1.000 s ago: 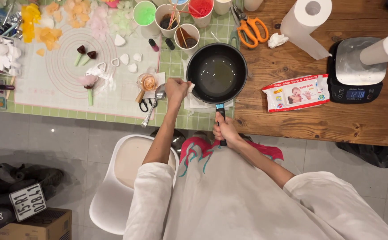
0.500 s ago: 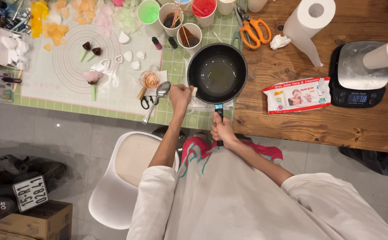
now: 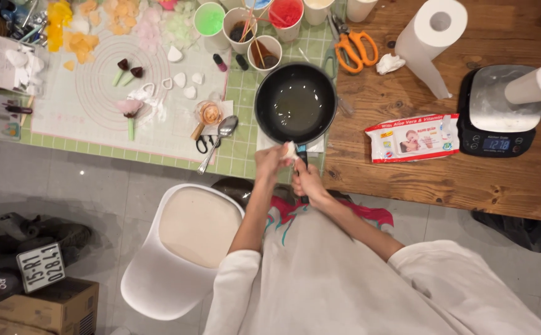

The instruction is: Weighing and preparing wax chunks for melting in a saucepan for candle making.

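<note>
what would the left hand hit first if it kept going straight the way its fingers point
Probably the near rim of the black frying pan: the left hand, pinching a small white lump, points up the picture toward it. Height above the table is hard to judge.

Black frying pan (image 3: 295,102) upright on table edge; small white lump (image 3: 289,149) beside handle
</note>
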